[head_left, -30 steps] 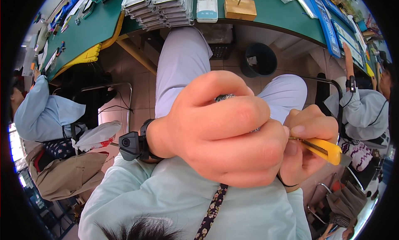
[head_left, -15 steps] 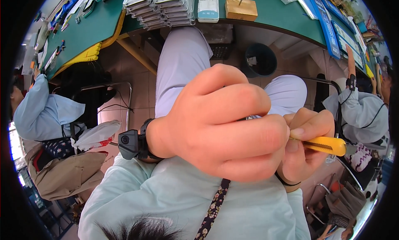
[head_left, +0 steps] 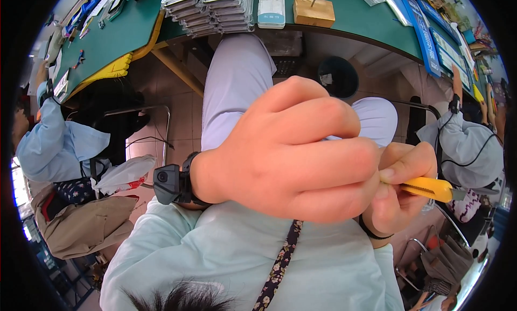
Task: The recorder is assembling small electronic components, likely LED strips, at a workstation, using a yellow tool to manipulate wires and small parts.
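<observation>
My left hand (head_left: 291, 154) is closed close up over my lap, its fingers curled and its fingertips hidden from view. Whatever it pinches, if anything, is too small or too covered to make out. Against its far right side, my right hand (head_left: 406, 184) is closed, thumb and fingertip pressed together where the two hands meet. A yellow utility knife (head_left: 429, 188) sticks out from the right hand's fingers, pointing right, with a short stretch of grey blade showing at its end.
Ahead is a green table (head_left: 361, 17) with stacked clear plastic cases (head_left: 226, 9), a flat clear box (head_left: 271, 8) and a wooden block (head_left: 314, 11) with a metal pin. A dark bin (head_left: 339, 76) stands underneath. Co-workers sit at left (head_left: 59, 144) and right (head_left: 468, 144).
Both hands have shifted slightly to the right and a little upward, the utility knife moving along with the right hand. The grip looks the same.
</observation>
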Available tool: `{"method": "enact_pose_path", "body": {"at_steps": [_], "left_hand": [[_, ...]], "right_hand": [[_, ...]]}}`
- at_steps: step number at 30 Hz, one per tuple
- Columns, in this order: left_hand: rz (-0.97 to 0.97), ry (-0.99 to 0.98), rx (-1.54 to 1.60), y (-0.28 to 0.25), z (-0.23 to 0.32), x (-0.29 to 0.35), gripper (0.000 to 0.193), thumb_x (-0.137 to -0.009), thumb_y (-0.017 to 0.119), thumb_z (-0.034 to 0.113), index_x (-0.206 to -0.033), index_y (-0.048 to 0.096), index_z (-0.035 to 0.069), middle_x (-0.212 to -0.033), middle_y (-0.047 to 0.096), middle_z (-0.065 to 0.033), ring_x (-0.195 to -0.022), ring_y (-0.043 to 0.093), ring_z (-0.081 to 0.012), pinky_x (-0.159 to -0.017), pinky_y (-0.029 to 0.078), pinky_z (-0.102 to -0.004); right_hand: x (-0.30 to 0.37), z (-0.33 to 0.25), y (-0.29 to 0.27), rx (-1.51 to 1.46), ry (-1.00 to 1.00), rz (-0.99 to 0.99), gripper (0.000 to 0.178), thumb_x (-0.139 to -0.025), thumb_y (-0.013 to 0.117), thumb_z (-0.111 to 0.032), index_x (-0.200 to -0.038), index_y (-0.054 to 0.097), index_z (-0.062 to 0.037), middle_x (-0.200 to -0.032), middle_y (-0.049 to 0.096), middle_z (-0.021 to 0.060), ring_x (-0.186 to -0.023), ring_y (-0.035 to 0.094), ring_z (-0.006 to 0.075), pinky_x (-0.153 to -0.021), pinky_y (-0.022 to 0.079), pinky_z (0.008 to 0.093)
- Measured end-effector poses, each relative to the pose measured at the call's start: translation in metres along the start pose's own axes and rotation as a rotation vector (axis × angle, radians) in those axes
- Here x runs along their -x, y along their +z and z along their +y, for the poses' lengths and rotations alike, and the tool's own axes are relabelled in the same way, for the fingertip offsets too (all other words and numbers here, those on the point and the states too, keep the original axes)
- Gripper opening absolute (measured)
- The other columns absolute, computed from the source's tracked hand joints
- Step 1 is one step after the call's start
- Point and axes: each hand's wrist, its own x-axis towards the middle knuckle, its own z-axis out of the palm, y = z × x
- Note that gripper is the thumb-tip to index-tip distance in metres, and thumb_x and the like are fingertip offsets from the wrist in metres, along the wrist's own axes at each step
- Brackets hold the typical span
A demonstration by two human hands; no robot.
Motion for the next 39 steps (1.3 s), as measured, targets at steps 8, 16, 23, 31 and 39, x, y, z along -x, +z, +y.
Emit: {"method": "enact_pose_path", "body": {"at_steps": [8, 16, 23, 31, 39], "left_hand": [[-0.193, -0.208, 0.207, -0.007, 0.004, -0.004, 0.017, -0.066, 0.063, 0.015, -0.079, 0.056, 0.005, -0.073, 0.056, -0.0045, -0.066, 0.056, -0.0203, -0.058, 0.041, -0.0304], [-0.272, -0.372, 0.441, -0.006, 0.004, -0.005, 0.010, -0.076, 0.061, 0.013, -0.079, 0.053, 0.007, -0.073, 0.055, -0.0042, -0.063, 0.054, -0.0200, -0.063, 0.038, -0.0313], [-0.257, -0.415, 0.600, -0.003, 0.004, -0.002, 0.009, -0.078, 0.060, 0.012, -0.080, 0.053, 0.007, -0.073, 0.054, -0.0044, -0.063, 0.052, -0.0209, -0.062, 0.036, -0.0319], [-0.394, -0.478, 0.800, -0.006, -0.001, 0.000, 0.007, -0.079, 0.056, 0.010, -0.079, 0.050, 0.006, -0.073, 0.051, -0.0045, -0.062, 0.048, -0.0217, -0.059, 0.031, -0.0311], [-0.262, -0.567, 1.365, 0.008, 0.003, 0.012, 0.005, -0.077, 0.051, 0.006, -0.076, 0.047, 0.004, -0.067, 0.047, -0.0031, -0.051, 0.041, -0.0194, -0.049, 0.030, -0.0305]], "right_hand": [[-0.005, -0.011, -0.003, -0.040, 0.160, -0.040, 0.019, -0.067, 0.058, 0.009, -0.082, 0.048, 0.0017, -0.059, 0.043, 0.0009, -0.050, 0.033, 0.0035, -0.046, 0.025, 0.0184], [-0.006, -0.011, -0.009, -0.108, 0.236, -0.085, 0.018, -0.068, 0.058, 0.006, -0.082, 0.049, 0.0008, -0.057, 0.043, 0.0000, -0.049, 0.032, 0.0036, -0.045, 0.025, 0.0193], [-0.004, -0.006, -0.012, -0.149, 0.211, -0.149, 0.018, -0.069, 0.059, 0.004, -0.083, 0.050, -0.0002, -0.057, 0.045, 0.0011, -0.048, 0.033, 0.0039, -0.045, 0.025, 0.0200], [-0.011, -0.005, -0.022, 0.081, 0.126, -0.295, 0.008, -0.068, 0.060, 0.002, -0.072, 0.054, -0.0010, -0.060, 0.051, 0.0026, -0.047, 0.043, 0.0080, -0.042, 0.029, 0.0228], [-0.007, 0.003, -0.015, -0.290, -0.018, -0.026, 0.030, -0.063, 0.058, 0.014, -0.091, 0.058, 0.0034, -0.055, 0.039, -0.0015, -0.041, 0.032, 0.0040, -0.038, 0.021, 0.0201]]}}
